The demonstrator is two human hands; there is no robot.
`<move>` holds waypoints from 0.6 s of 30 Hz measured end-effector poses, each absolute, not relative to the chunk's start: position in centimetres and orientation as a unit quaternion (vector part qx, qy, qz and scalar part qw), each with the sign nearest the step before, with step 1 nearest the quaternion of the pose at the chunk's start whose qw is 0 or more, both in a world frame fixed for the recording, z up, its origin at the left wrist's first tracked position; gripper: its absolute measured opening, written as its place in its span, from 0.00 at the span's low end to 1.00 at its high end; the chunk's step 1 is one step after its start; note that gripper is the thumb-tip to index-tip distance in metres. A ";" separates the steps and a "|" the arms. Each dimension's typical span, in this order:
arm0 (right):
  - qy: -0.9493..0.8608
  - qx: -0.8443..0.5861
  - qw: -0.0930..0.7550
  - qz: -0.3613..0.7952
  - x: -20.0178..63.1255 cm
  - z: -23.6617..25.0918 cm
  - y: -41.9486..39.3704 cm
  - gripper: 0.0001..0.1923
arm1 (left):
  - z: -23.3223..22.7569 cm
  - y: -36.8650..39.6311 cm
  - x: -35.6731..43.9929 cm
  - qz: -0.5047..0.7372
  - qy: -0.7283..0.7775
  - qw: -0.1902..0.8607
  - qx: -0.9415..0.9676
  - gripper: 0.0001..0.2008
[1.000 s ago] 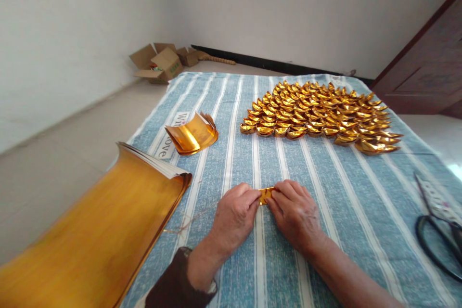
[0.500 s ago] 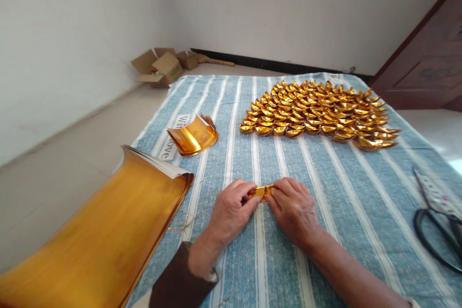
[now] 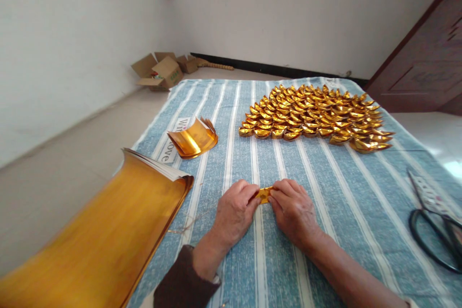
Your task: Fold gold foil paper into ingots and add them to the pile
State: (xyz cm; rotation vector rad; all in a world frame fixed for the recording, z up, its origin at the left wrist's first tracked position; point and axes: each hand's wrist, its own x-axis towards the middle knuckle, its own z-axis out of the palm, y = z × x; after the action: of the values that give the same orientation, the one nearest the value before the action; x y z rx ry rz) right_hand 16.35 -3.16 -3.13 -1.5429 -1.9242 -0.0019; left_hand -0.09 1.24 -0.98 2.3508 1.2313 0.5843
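Between my two hands, low over the striped cloth, is a small folded strip of gold foil paper (image 3: 265,195). My left hand (image 3: 236,209) pinches its left end with thumb and fingers. At the other end my right hand (image 3: 294,209) is closed on the strip. Only the middle of the strip shows; its ends are hidden by my fingers. Beyond my hands, many folded gold paper ingots (image 3: 310,113) stand in close rows. To the left lies a small curled stack of gold paper pieces (image 3: 193,138).
A large stack of gold paper sheets (image 3: 97,226) covers the table's left front edge. Scissors with black handles (image 3: 433,236) lie at the right. The blue striped tablecloth (image 3: 216,98) spans the table. Cardboard boxes (image 3: 168,71) sit on the floor behind, and a dark red door (image 3: 426,77) stands right.
My left fingers have shifted slightly right along the strip, and the left thumb no longer lies over its middle. The camera view has tilted a little.
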 end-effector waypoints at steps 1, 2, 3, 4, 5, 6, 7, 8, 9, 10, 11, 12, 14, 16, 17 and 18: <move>-0.735 -0.589 0.335 0.007 16.4 -3.2 -3.1 0.14 | -1.0 1.2 -0.1 0.207 0.435 0.201 0.853 0.06; -0.735 -0.588 0.338 0.016 16.5 -3.2 -3.1 0.15 | -1.1 1.2 -0.1 0.202 0.428 0.192 0.859 0.08; -0.735 -0.586 0.341 0.025 16.6 -3.2 -3.1 0.15 | -1.1 1.2 -0.1 0.197 0.422 0.183 0.866 0.09; -0.735 -0.584 0.344 0.033 16.7 -3.2 -3.1 0.15 | -1.2 1.2 -0.2 0.191 0.417 0.172 0.872 0.09; -0.736 -0.580 0.347 0.039 16.8 -3.3 -3.1 0.15 | -1.2 1.2 -0.2 0.187 0.412 0.161 0.877 0.10; -0.737 -0.577 0.350 0.043 16.8 -3.3 -3.1 0.15 | -1.3 1.2 -0.2 0.183 0.407 0.149 0.883 0.11; -0.738 -0.574 0.352 0.044 16.9 -3.3 -3.1 0.15 | -1.3 1.2 -0.2 0.179 0.402 0.137 0.887 0.11; -0.739 -0.572 0.353 0.044 17.0 -3.3 -3.1 0.15 | -1.4 1.2 -0.2 0.175 0.397 0.124 0.893 0.11; -0.740 -0.571 0.353 0.044 17.0 -3.3 -3.1 0.15 | -1.4 1.3 -0.1 0.169 0.392 0.112 0.897 0.11; -0.741 -0.571 0.352 0.043 17.0 -3.3 -3.1 0.15 | -1.4 1.3 -0.1 0.162 0.389 0.102 0.901 0.11; -0.742 -0.570 0.351 0.041 17.0 -3.2 -3.1 0.15 | -1.4 1.4 -0.1 0.155 0.386 0.093 0.905 0.11; -0.743 -0.570 0.348 0.039 17.0 -3.2 -3.1 0.15 | -1.4 1.4 -0.1 0.149 0.384 0.087 0.907 0.10; -0.749 -0.569 0.339 0.026 16.9 -3.2 -3.2 0.15 | -1.4 1.5 -0.1 0.138 0.384 0.079 0.909 0.09; -0.759 -0.563 0.326 0.002 16.8 -3.2 -3.2 0.15 | -1.4 1.5 -0.1 0.131 0.386 0.074 0.910 0.09; -0.766 -0.559 0.318 -0.010 16.8 -3.3 -3.2 0.15 | -1.4 1.5 0.0 0.129 0.387 0.072 0.910 0.09; -0.772 -0.554 0.311 -0.021 16.9 -3.4 -3.3 0.15 | -1.4 1.5 0.0 0.128 0.387 0.072 0.910 0.09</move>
State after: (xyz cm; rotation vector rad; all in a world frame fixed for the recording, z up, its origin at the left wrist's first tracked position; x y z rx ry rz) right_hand 16.86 -3.26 -3.38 -1.4624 -2.0393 -0.0560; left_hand -0.05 1.48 -1.41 2.7360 1.1631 0.3833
